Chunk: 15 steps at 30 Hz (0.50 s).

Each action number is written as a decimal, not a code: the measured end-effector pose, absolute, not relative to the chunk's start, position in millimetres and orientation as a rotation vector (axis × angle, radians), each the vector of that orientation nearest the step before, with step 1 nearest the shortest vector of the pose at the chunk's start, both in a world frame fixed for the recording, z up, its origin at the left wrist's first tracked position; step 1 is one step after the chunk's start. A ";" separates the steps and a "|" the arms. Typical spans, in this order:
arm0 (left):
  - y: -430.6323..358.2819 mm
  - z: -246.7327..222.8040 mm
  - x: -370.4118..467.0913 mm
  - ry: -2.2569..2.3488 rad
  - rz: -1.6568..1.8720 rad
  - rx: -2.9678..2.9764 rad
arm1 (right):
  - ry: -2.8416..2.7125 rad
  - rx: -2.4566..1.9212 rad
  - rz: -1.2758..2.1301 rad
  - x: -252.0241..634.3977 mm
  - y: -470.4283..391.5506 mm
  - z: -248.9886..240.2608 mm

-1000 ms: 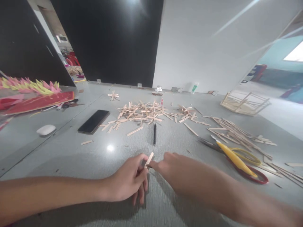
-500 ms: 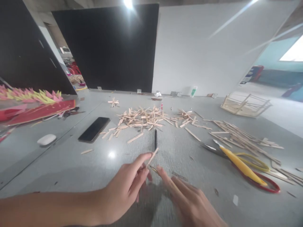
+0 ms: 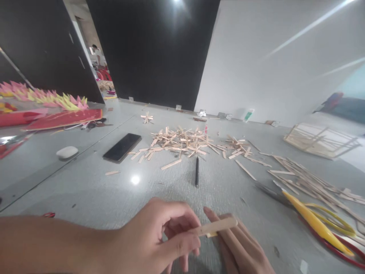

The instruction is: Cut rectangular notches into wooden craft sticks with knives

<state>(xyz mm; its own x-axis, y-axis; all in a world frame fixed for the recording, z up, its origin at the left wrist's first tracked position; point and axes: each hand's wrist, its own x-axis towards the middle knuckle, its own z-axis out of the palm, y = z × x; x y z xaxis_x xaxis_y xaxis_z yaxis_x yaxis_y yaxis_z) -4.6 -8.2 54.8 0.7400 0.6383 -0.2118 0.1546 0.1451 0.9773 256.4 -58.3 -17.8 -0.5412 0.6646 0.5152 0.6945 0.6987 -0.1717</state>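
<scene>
Swung since half a second earlier: one pale wooden stick (image 3: pixel 218 227), then steeply slanted away from the wearer, now nearly level across the view.

Holder: left hand (image 3: pixel 148 232), thumb and fingers closed on the stick's near-left end.

Long axis: ran rightward out of the left grip, free rounded end slightly farther off, directly before the right hand (image 3: pixel 245 247) and overlapping its fingers in view. Contact there could not be told.

Nearer hand: left at the held end, right at the free end.

Right fingers: extended, close together; whether they gripped anything could not be told.

Small yellowish piece (image 3: pixel 211 234): just under the stick, between the hands; its holder was unclear.

Beyond, on the table (image 3: pixel 148 186): black pen (image 3: pixel 197 172), pointing away; heap of sticks (image 3: pixel 182 140), farther back.
</scene>
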 end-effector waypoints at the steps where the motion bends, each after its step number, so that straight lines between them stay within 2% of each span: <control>1: -7.7 55.8 -5.0 0.705 0.394 1.422 | -2.349 -1.036 -0.071 256.8 -58.6 -16.7; 15: -5.2 63.4 -6.6 0.854 0.679 1.838 | -2.112 -1.040 -0.295 251.0 -61.3 -24.5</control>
